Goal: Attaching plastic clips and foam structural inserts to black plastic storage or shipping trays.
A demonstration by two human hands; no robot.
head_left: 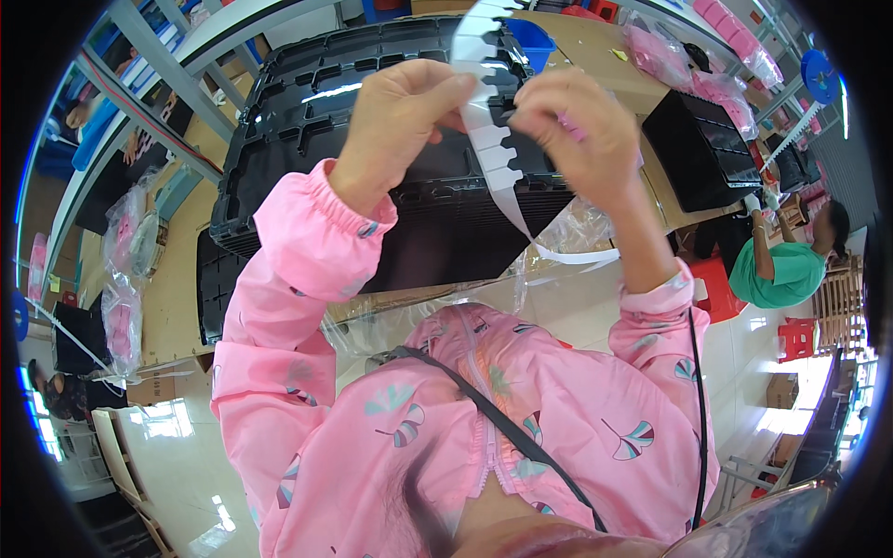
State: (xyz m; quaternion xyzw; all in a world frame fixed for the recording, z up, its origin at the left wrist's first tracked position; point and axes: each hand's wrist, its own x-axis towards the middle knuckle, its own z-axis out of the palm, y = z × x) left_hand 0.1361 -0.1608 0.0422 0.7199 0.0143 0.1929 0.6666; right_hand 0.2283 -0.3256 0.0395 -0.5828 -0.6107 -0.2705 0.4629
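Observation:
My left hand [405, 116] pinches a long white strip [493, 153] with tab-like pieces along its right edge, perhaps a label strip. The strip runs up past the top edge of the view, and its lower end curls down in front of me. Just right of it is my right hand [586, 139], slightly blurred, thumb and fingers drawn together. A small pink bit [571, 127] shows at these fingers; what it is and what the fingertips hold is unclear. Beneath both hands lies a large black plastic crate [419, 223] with a ribbed top.
A smaller black crate [699, 151] stands to the right on cardboard [595, 46]. Behind is a blue bin [532, 45]. Pink items in clear bags [721, 98] lie at the far right. A person in green [779, 265] works there. Metal posts [172, 65] rise at the left.

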